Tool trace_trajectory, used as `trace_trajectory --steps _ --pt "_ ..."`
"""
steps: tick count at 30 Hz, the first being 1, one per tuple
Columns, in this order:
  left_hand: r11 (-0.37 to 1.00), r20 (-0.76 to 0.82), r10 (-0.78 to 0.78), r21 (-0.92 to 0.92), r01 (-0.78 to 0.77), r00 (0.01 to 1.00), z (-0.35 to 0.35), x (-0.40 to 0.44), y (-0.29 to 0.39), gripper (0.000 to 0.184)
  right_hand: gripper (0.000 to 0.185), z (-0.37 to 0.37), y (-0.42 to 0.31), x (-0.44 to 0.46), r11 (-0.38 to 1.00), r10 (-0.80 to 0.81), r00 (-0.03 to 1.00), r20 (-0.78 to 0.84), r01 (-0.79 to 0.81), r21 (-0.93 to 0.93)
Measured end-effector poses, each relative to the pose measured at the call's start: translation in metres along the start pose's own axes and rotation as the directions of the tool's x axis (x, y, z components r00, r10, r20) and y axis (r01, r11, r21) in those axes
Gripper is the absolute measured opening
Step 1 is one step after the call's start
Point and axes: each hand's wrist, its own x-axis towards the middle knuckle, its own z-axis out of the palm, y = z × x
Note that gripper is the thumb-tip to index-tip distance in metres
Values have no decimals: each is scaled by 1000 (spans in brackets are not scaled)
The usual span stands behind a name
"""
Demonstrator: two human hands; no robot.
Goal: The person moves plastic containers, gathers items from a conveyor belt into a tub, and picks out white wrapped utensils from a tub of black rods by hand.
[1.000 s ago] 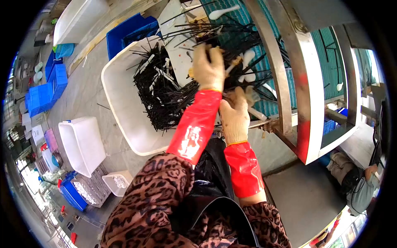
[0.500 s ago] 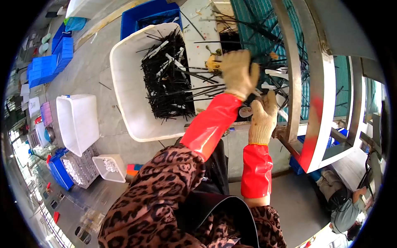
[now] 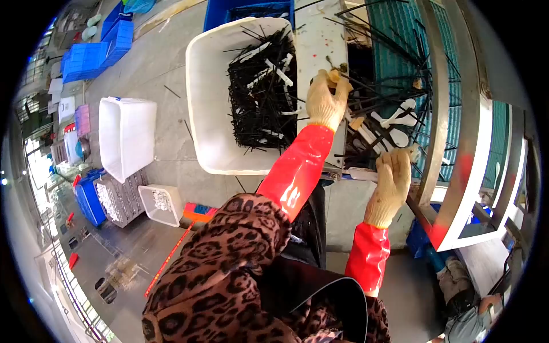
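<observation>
My left hand (image 3: 327, 98), in a cream glove with a red sleeve, is over the white ledge, its fingers closed around a small yellowish piece (image 3: 333, 76). To its right, my right hand (image 3: 391, 184) is at the near edge of the green ribbed belt (image 3: 440, 137), fingers bent together; anything in them is hidden. Black sticks (image 3: 394, 48) and white plastic spoons (image 3: 398, 137) lie scattered on the belt and beside it. Left of the ledge, a large white tub (image 3: 209, 103) holds a heap of black sticks (image 3: 257, 91) with some white pieces.
Metal frame bars (image 3: 437, 108) cross over the belt. A blue bin (image 3: 220, 14) stands behind the tub. White bins (image 3: 127, 137), blue crates (image 3: 86, 60) and an orange dustpan (image 3: 199, 212) are on the floor at left. A person (image 3: 466, 314) is at lower right.
My left hand has moved over the ledge and closed on the yellowish piece. The black sticks that stretched from the tub across the ledge are mostly gone from there. The view has shifted.
</observation>
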Motion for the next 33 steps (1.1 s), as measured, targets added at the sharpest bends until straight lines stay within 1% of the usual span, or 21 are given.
trace_trajectory --steps 1,2,3,5,7,10,11,12,13,17,19,20,21,23,24,25,27,29,30,31,33 --pt "992 131 -124 -23 128 984 -6 6 -2 21 26 3 5 -4 1000 6 1000 12 -6 8" --pt "999 113 -52 19 50 992 -6 9 -1 31 31 6 7 -9 999 0 999 -42 2 46" --pt "998 118 -54 16 53 992 -8 15 3 31 36 7 8 -13 996 -4 995 -97 12 83" --pt "976 231 -144 192 100 962 -13 23 13 37 42 4 10 -14 998 50 991 -123 -44 51" --pt "969 299 20 230 -92 954 -9 30 4 43 42 0 11 -10 997 80 992 -102 -78 24" --pt "957 574 -15 246 -155 819 -22 36 14 48 39 -5 2 -10 992 80 993 -83 -88 -93" --pt "967 638 -3 198 -160 770 -22 36 14 51 38 -3 -2 -10 991 63 996 -62 -70 -115" --pt "942 677 4 244 -231 736 -24 35 21 59 38 -2 -4 -11 991 56 996 -70 -64 -115" --pt "910 712 4 288 -297 702 -26 33 26 67 37 -2 -4 -13 994 54 997 -62 -60 -97" --pt "870 705 -35 370 -326 708 -18 37 30 77 34 -2 -5 -19 992 75 994 -75 -82 -96" --pt "863 623 -32 412 -293 781 -22 40 33 76 34 -2 -5 -22 992 85 992 -93 -93 -81" --pt "914 680 -61 333 -234 730 -24 44 31 79 37 -2 -5 -24 993 93 994 -53 -97 -72" --pt "914 685 -59 330 -237 726 -23 48 27 79 39 -4 -5 -25 993 100 995 -12 -100 -63" --pt "982 737 -68 169 -86 672 -20 54 17 67 39 -8 -3 -25 993 84 996 -6 -84 -86" --pt "989 704 54 59 -135 708 -32 49 25 55 38 -8 -2 -25 995 77 997 -12 -78 -69" --pt "988 710 57 61 -141 702 -34 51 24 55 38 -9 -2 -24 996 71 997 -18 -72 -51" --pt "977 792 -98 -38 208 603 -31 56 13 58 37 -11 -4 -23 997 66 998 -24 -67 -48" --pt "966 817 -60 -97 239 573 -23 66 -10 53 37 -12 -5 -25 997 59 998 -30 -61 -49" --pt "999 799 -31 42 -4 600 -23 67 -8 53 34 -13 -3 -28 998 45 999 -20 -46 -43" --pt "952 785 8 183 -245 619 -23 66 -6 53 32 -14 -2 -30 999 31 999 -11 -32 -36" --pt "919 759 11 249 -305 651 -18 67 6 59 31 -10 -7 -34 996 59 998 -31 -61 -64"
